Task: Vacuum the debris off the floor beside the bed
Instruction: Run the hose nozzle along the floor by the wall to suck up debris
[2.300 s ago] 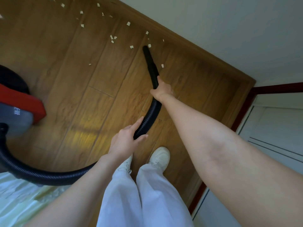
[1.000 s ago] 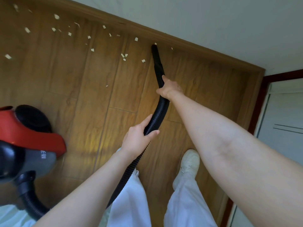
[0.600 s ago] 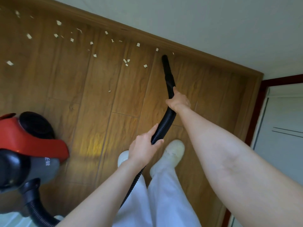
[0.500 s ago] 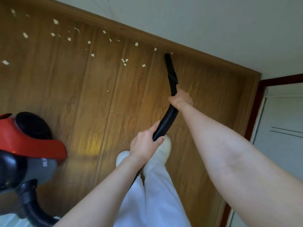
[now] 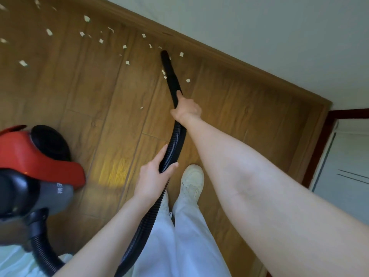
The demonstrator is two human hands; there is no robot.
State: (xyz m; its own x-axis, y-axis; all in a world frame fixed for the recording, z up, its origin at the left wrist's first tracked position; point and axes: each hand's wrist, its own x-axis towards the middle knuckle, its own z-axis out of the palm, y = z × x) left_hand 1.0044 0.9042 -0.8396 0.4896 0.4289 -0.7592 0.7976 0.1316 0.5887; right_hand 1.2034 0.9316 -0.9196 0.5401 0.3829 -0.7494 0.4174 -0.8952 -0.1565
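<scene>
The right hand [image 5: 186,109] has its grip wrapped tight round the black nozzle [image 5: 171,76] at its rear end, just where the ribbed hose [image 5: 173,144] joins; fingers are curled under and out of sight, the thumb lies along the top. The left hand [image 5: 153,174] holds the hose lower down, thumb and fingers closed round it, steadying the slack. From there the hose runs down past the white trousers and loops back to the red vacuum [image 5: 40,162] standing on the floor [image 5: 239,108] at the left.

The nozzle tip sits on the floor close to the skirting, with scraps of debris [image 5: 127,62] just beside it on both sides. Many more pale scraps lie scattered to the left along the wall and out toward the upper left corner. The boards nearer the feet and the right corner show none. By that reckoning the work is partly done: most of the debris is left to pick up.
</scene>
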